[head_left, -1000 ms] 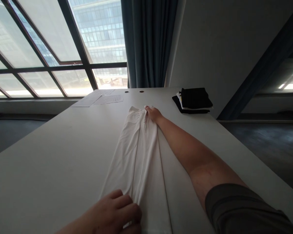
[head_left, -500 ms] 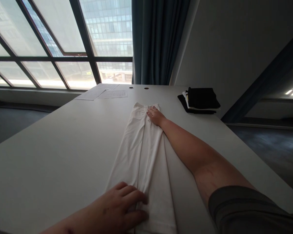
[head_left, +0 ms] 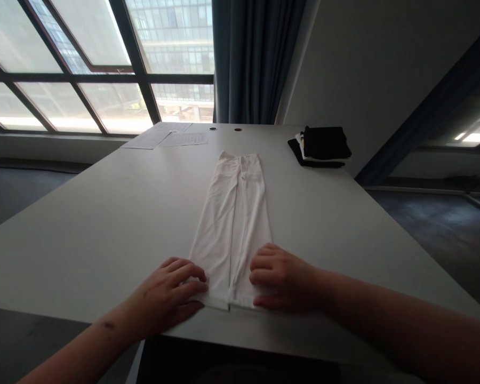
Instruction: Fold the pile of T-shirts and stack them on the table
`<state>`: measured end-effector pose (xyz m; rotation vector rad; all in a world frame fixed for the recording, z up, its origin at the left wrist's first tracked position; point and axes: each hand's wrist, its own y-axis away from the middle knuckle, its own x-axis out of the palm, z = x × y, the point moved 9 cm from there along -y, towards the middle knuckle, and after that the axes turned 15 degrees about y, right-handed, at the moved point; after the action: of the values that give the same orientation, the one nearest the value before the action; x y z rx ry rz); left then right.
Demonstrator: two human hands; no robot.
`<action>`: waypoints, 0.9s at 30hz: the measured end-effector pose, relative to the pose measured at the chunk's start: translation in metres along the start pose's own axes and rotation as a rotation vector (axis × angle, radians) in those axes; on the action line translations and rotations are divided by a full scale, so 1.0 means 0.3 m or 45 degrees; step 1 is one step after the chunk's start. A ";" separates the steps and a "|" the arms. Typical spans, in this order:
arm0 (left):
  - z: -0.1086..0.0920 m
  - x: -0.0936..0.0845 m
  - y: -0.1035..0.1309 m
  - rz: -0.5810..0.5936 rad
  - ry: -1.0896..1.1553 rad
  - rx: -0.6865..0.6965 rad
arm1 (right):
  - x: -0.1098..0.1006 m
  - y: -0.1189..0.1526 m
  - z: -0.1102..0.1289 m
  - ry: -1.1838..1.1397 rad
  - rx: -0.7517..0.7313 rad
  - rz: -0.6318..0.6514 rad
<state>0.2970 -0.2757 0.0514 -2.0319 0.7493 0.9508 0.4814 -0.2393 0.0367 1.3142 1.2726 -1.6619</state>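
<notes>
A pair of white trousers (head_left: 224, 213) lies lengthwise on the white table (head_left: 116, 245), waistband at the far end and leg hems near the front edge. My left hand (head_left: 172, 293) rests on the hem of the left-hand leg, its fingers loosely bent and apart. On the other leg, near its hem, lies my right hand (head_left: 280, 277) with curved fingers and the thumb spread away from them. White cloth shows between that thumb and the fingers. The outer hem corners are hidden under both hands.
A stack of folded dark and white clothes (head_left: 324, 144) stands at the far right of the table. Sheets of paper (head_left: 160, 137) lie at the far left. Behind are a blue curtain (head_left: 252, 64) and large windows.
My right hand has come back from the waistband to the near hem. My left hand has shifted left to the other hem. The view has moved, showing the table's front edge.
</notes>
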 end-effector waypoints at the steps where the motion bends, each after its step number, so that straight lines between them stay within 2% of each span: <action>1: -0.016 0.006 -0.004 -0.005 -0.021 0.039 | 0.008 0.023 0.050 0.003 0.056 0.043; 3: -0.039 0.022 -0.012 0.003 -0.073 0.094 | 0.008 0.057 0.106 0.051 0.174 0.060; 6: -0.045 0.040 -0.016 0.039 -0.124 0.116 | -0.013 0.086 0.131 0.197 0.249 0.005; 10: -0.012 0.034 -0.001 0.079 -0.122 0.031 | -0.039 0.128 0.117 0.264 0.353 -0.065; 13: 0.032 0.013 0.022 0.047 -0.067 -0.099 | -0.055 0.169 0.088 0.251 0.486 -0.140; 15: 0.060 0.005 0.037 0.023 -0.017 -0.175 | -0.043 0.187 0.065 0.211 0.530 -0.131; 20: 0.098 0.005 0.049 0.008 0.008 -0.260 | 0.025 0.190 0.024 0.050 0.478 0.046; 24: 0.114 -0.006 0.040 -0.026 0.004 -0.281 | 0.016 0.180 0.032 -0.012 0.425 0.063; 27: 0.089 0.000 0.035 0.014 0.028 -0.154 | -0.010 0.173 0.052 -0.038 0.375 0.053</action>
<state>0.2793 -0.2596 0.0358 -2.1479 0.7304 1.0030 0.5242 -0.2705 0.0250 1.4684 1.0023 -1.8848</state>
